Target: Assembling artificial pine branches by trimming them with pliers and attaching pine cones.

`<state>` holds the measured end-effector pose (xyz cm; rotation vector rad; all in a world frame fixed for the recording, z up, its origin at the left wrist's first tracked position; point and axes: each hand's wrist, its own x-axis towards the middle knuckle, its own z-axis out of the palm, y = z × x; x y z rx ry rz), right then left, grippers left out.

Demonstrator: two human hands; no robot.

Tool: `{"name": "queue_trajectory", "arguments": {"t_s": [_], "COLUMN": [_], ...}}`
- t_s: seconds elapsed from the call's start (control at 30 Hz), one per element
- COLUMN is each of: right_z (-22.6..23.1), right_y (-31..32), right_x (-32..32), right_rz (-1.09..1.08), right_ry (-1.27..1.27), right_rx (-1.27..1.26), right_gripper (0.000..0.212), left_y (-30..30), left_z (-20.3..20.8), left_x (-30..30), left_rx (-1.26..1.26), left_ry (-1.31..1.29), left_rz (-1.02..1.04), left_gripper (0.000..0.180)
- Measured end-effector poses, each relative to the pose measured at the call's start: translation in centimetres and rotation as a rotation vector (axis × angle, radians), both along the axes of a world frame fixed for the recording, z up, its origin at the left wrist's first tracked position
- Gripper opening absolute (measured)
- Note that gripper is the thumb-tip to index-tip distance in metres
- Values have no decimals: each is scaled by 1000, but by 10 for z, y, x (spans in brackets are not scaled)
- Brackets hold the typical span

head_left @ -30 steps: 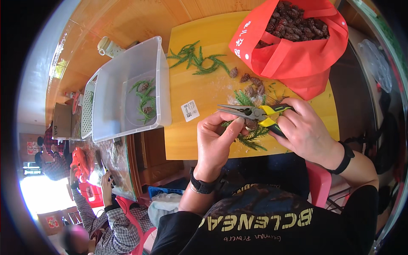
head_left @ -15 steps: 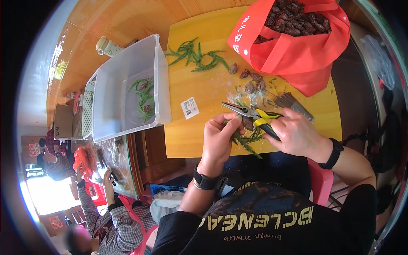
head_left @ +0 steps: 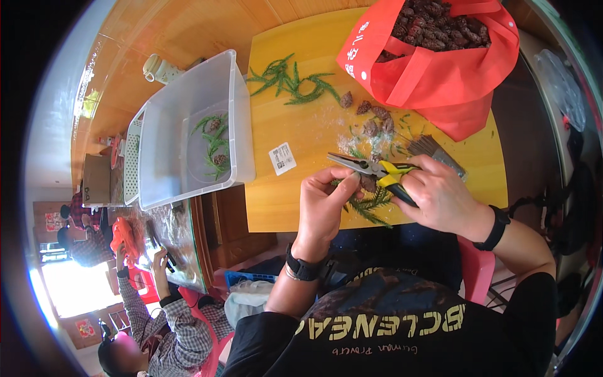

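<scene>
Both hands had drifted left along the yellow board (head_left: 301, 188). Left hand (head_left: 323, 210) pinched a green sprig (head_left: 375, 206) with a brown cone; right hand (head_left: 443, 198) gripped yellow-handled pliers (head_left: 370, 168) above it.

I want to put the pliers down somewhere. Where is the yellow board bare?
The yellow board is bare along its near-left part, between the white label and the left hand. It is crowded toward the red bag: loose cones, green sprigs and debris lie there.

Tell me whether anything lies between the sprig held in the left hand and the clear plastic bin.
Nothing solid does. Between the sprig in the left hand and the clear plastic bin lies bare yellow tabletop, with only a flat white label lying on it.
</scene>
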<state>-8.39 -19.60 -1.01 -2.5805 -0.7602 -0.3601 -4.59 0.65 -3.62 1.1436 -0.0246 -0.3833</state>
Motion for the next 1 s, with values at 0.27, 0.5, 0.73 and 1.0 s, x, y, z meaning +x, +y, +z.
{"name": "queue_trajectory", "arguments": {"t_s": [0.27, 0.5, 0.73, 1.0], "right_z": [1, 2, 15, 39], "right_y": [-1, -4, -10, -32], "right_x": [1, 4, 6, 14], "right_rz": [28, 5, 58, -103], "right_ry": [39, 184, 434, 969], "right_rx": [-125, -37, 379, 420], "right_gripper": [26, 23, 25, 25], "left_y": [1, 0, 4, 11], "left_z": [0, -3, 3, 11], "left_x": [-1, 4, 5, 6], "left_rx": [1, -30, 67, 63], "left_ry": [12, 31, 16, -48], "left_rz": [-2, -9, 2, -46], "left_gripper": [6, 10, 13, 14]}}
